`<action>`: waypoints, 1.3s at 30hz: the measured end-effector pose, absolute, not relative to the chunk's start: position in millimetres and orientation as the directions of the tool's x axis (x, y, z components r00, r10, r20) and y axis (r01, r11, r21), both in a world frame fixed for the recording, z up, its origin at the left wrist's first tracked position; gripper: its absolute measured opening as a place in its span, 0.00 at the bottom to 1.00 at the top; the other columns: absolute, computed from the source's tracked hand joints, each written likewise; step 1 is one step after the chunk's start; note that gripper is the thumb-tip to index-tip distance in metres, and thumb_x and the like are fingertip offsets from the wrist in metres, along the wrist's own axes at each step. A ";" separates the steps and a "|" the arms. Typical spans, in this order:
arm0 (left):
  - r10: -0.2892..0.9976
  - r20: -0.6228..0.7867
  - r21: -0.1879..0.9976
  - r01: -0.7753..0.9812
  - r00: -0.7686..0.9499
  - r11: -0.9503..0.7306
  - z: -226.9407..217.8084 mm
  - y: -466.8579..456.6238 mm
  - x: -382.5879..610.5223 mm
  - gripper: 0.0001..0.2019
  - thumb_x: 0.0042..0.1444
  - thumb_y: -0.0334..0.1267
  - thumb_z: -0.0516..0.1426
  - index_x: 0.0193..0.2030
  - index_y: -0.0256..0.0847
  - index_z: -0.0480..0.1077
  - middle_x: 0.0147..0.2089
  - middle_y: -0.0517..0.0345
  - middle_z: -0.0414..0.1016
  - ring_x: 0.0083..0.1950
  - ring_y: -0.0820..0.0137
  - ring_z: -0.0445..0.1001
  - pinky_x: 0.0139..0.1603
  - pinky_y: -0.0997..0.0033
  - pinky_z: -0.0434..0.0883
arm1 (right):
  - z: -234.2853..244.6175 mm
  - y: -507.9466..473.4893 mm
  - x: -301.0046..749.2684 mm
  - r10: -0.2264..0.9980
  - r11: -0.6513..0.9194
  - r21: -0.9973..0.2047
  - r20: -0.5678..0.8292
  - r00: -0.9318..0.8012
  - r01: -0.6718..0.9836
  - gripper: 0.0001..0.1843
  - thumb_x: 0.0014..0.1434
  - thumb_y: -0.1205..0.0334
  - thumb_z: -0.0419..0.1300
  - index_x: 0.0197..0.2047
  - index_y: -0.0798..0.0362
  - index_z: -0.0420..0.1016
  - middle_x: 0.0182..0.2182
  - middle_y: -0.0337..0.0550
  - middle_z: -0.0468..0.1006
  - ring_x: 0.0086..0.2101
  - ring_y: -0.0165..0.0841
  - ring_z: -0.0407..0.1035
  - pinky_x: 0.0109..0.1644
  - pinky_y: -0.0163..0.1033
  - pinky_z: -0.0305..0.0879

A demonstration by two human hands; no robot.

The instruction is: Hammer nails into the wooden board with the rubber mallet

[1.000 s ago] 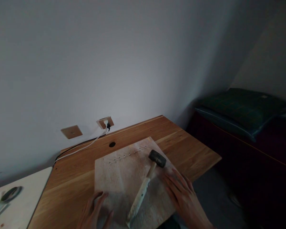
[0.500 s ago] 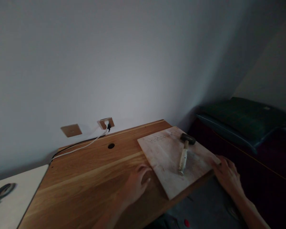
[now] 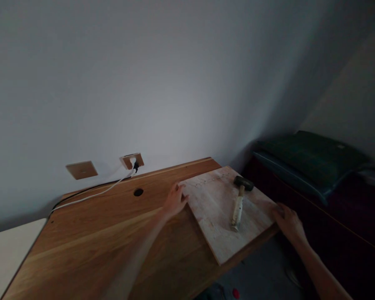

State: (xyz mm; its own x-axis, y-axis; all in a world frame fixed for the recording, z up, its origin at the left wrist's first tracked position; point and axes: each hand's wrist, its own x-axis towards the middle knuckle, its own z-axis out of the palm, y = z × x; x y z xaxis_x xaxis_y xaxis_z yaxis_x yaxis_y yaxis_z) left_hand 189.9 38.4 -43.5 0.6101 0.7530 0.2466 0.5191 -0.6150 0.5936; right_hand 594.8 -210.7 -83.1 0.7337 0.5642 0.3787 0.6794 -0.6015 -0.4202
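A pale, worn board (image 3: pixel 212 210) lies on the right end of a wooden desk (image 3: pixel 112 237), its near right corner past the desk edge. A mallet (image 3: pixel 240 199) with a black head and a light handle rests on the board. My left hand (image 3: pixel 175 200) touches the board's far left corner with fingers on its edge. At the board's right edge, my right hand (image 3: pixel 287 221) has its fingers curled over that edge. A row of small nails or holes runs along the board's far side.
A wall socket (image 3: pixel 131 160) with a white cable (image 3: pixel 93 195) sits behind the desk, beside a blank plate (image 3: pixel 81 169). A round cable hole (image 3: pixel 138 192) is in the desktop. A dark cushioned bench (image 3: pixel 312 162) stands right; a white surface (image 3: pixel 6 254) lies left.
The board with the mallet went from the desk's middle front to its right end. My left hand moved up to the board's far left corner; my right stays at its right edge.
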 end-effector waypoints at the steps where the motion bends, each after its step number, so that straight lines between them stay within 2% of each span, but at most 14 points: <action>1: 0.766 0.236 0.595 0.534 0.598 -0.601 -44.0 51.2 200.1 0.21 0.64 0.40 0.58 0.62 0.37 0.67 0.67 0.38 0.64 0.69 0.54 0.64 0.71 0.54 0.62 | -81.0 -208.3 596.1 0.569 -0.608 -0.421 0.360 0.740 0.673 0.41 0.56 0.40 0.45 0.55 0.65 0.78 0.47 0.68 0.81 0.49 0.55 0.76 0.53 0.55 0.72; 7: 0.836 0.216 0.596 0.610 0.505 -0.523 -46.8 79.9 215.0 0.24 0.63 0.41 0.58 0.64 0.36 0.65 0.68 0.35 0.63 0.71 0.49 0.61 0.70 0.45 0.61 | -64.2 -217.0 585.5 0.579 -0.637 -0.436 0.276 0.768 0.636 0.43 0.56 0.36 0.44 0.55 0.61 0.79 0.44 0.62 0.85 0.47 0.59 0.78 0.52 0.61 0.72; 11: 0.850 0.220 0.568 0.645 0.479 -0.511 -47.7 71.4 168.7 0.21 0.64 0.43 0.58 0.62 0.40 0.68 0.66 0.39 0.65 0.68 0.50 0.64 0.68 0.41 0.60 | -55.8 -232.9 548.7 0.634 -0.581 -0.435 0.289 0.718 0.688 0.36 0.57 0.37 0.47 0.53 0.53 0.80 0.49 0.57 0.84 0.52 0.58 0.75 0.54 0.59 0.71; 13: 0.845 0.236 0.496 0.689 0.479 -0.529 -46.7 65.7 130.9 0.19 0.65 0.45 0.56 0.59 0.41 0.70 0.65 0.40 0.65 0.66 0.52 0.67 0.67 0.43 0.62 | -53.4 -241.8 518.9 0.686 -0.510 -0.447 0.305 0.661 0.735 0.32 0.58 0.37 0.50 0.50 0.50 0.81 0.48 0.55 0.84 0.52 0.54 0.76 0.55 0.56 0.72; 16: 0.889 0.189 0.382 0.803 0.416 -0.457 -41.1 56.5 65.9 0.19 0.67 0.46 0.51 0.59 0.41 0.70 0.66 0.40 0.63 0.65 0.52 0.68 0.63 0.44 0.66 | -48.7 -252.4 470.0 0.797 -0.310 -0.536 0.304 0.522 0.785 0.27 0.62 0.41 0.53 0.52 0.48 0.81 0.49 0.53 0.84 0.50 0.49 0.78 0.56 0.53 0.74; 20: 0.947 0.103 0.202 0.926 0.304 -0.319 -25.7 42.9 -12.0 0.20 0.68 0.46 0.48 0.59 0.40 0.71 0.65 0.39 0.66 0.65 0.47 0.68 0.61 0.38 0.66 | -34.3 -244.8 420.4 0.923 -0.213 -0.662 0.106 0.371 0.719 0.26 0.64 0.42 0.56 0.56 0.48 0.80 0.51 0.49 0.84 0.52 0.45 0.79 0.56 0.47 0.75; 23: 0.936 0.087 0.199 0.915 0.340 -0.350 -14.3 32.0 -48.4 0.20 0.67 0.44 0.49 0.59 0.40 0.71 0.65 0.41 0.68 0.65 0.50 0.68 0.64 0.42 0.65 | -14.6 -210.1 394.3 0.965 -0.153 -0.699 0.047 0.258 0.699 0.25 0.67 0.44 0.54 0.58 0.49 0.78 0.50 0.49 0.85 0.50 0.44 0.80 0.53 0.44 0.76; 25: 0.880 0.066 0.276 0.839 0.471 -0.470 -10.1 25.6 -59.7 0.18 0.64 0.41 0.52 0.59 0.42 0.71 0.62 0.45 0.72 0.61 0.55 0.72 0.63 0.51 0.67 | 2.0 -173.8 374.8 0.985 -0.088 -0.659 0.056 0.165 0.747 0.24 0.69 0.46 0.50 0.55 0.49 0.78 0.46 0.49 0.86 0.44 0.42 0.81 0.47 0.41 0.76; 26: 0.844 0.056 0.317 0.792 0.533 -0.521 -9.1 23.0 -61.9 0.18 0.63 0.38 0.54 0.58 0.43 0.72 0.59 0.48 0.74 0.59 0.57 0.74 0.62 0.56 0.69 | 10.4 -153.2 363.6 0.993 -0.039 -0.592 0.067 0.098 0.805 0.23 0.71 0.49 0.47 0.53 0.51 0.78 0.47 0.50 0.85 0.44 0.41 0.81 0.47 0.40 0.75; 27: 0.819 0.050 0.353 0.757 0.572 -0.551 -8.7 20.9 -62.3 0.17 0.61 0.35 0.54 0.56 0.44 0.73 0.56 0.50 0.76 0.56 0.59 0.76 0.60 0.60 0.70 | 18.4 -132.0 351.4 0.997 -0.008 -0.494 0.063 0.045 0.869 0.22 0.72 0.53 0.46 0.51 0.52 0.78 0.46 0.49 0.85 0.44 0.39 0.80 0.47 0.38 0.74; 29: 0.814 0.050 0.397 0.736 0.579 -0.548 -8.6 18.0 -59.9 0.17 0.59 0.28 0.53 0.52 0.44 0.75 0.51 0.52 0.79 0.53 0.62 0.78 0.57 0.65 0.71 | 31.6 -90.7 325.5 0.999 0.034 -0.425 0.049 -0.014 0.904 0.18 0.72 0.57 0.48 0.48 0.54 0.78 0.44 0.48 0.85 0.43 0.37 0.79 0.47 0.36 0.71; 33: 0.834 0.068 0.412 0.746 0.548 -0.523 -7.1 16.1 -55.3 0.19 0.59 0.23 0.50 0.50 0.43 0.76 0.48 0.53 0.80 0.50 0.64 0.79 0.54 0.69 0.71 | 42.1 -29.3 280.9 0.997 0.058 -0.250 -0.043 -0.071 0.967 0.14 0.71 0.57 0.55 0.44 0.57 0.79 0.44 0.53 0.83 0.47 0.40 0.77 0.54 0.44 0.69; 36: 0.825 0.055 0.393 0.747 0.562 -0.536 -3.4 16.7 -57.5 0.18 0.61 0.25 0.50 0.50 0.43 0.77 0.48 0.52 0.81 0.50 0.63 0.79 0.54 0.68 0.70 | 40.7 -7.5 261.6 0.988 0.060 -0.126 -0.137 -0.078 0.990 0.15 0.69 0.53 0.61 0.49 0.56 0.78 0.49 0.49 0.80 0.48 0.40 0.76 0.55 0.52 0.72; 39: 0.842 0.036 0.372 0.775 0.538 -0.511 3.1 17.9 -59.8 0.15 0.64 0.30 0.52 0.53 0.41 0.76 0.50 0.50 0.81 0.51 0.61 0.80 0.53 0.67 0.70 | 41.1 -0.6 253.3 0.978 0.075 -0.046 -0.194 -0.082 0.996 0.15 0.69 0.54 0.62 0.53 0.55 0.76 0.51 0.47 0.79 0.48 0.39 0.76 0.53 0.51 0.74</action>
